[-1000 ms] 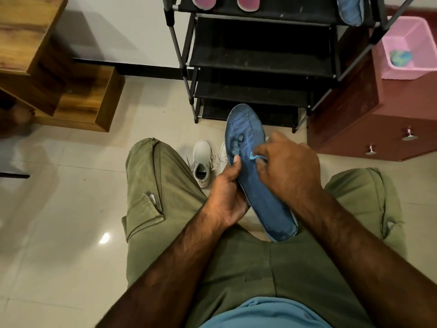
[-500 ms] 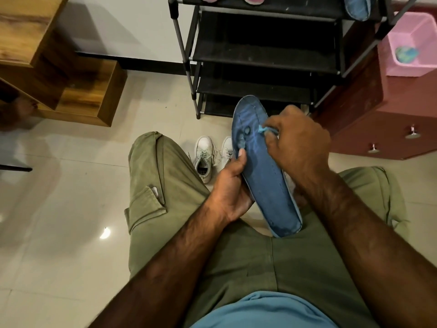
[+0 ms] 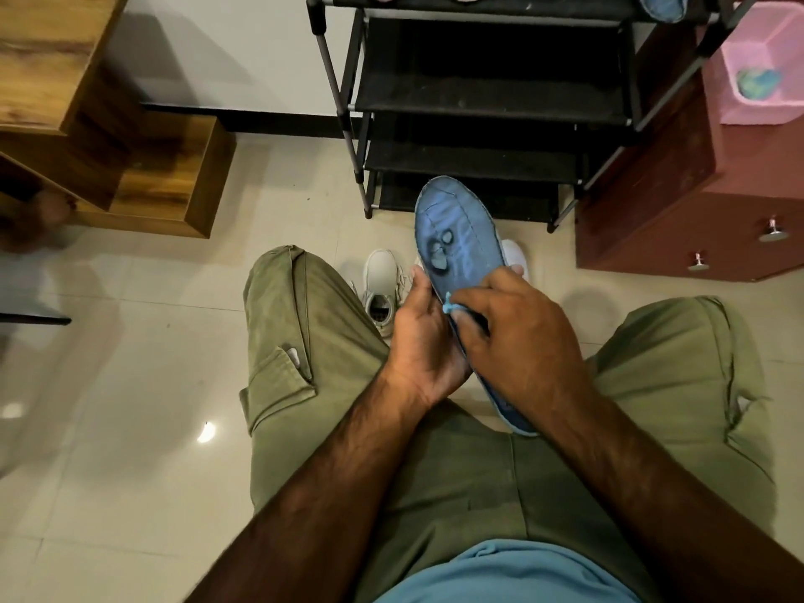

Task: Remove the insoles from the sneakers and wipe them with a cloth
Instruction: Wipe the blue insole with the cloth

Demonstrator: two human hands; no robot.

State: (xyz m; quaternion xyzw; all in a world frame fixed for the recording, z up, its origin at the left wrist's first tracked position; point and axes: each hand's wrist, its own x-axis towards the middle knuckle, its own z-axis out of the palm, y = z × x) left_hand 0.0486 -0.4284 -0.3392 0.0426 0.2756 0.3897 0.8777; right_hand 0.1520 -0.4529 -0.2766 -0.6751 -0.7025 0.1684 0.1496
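I see right grip (image 3: pixel 517 332) pinching small light-blue cloth (image 3: pixel 449 307), now slid from toe back to middle of worn blue fabric insole (image 3: pixel 461 224). Left grip (image 3: pixel 420 341) curls round insole's left edge, holding it above lap. Wipe stroke underway, I judge; heel end next.

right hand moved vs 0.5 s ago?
Yes. The right hand has slid back toward the person, away from the shoe rack, and is now below the blue insole's worn spots.
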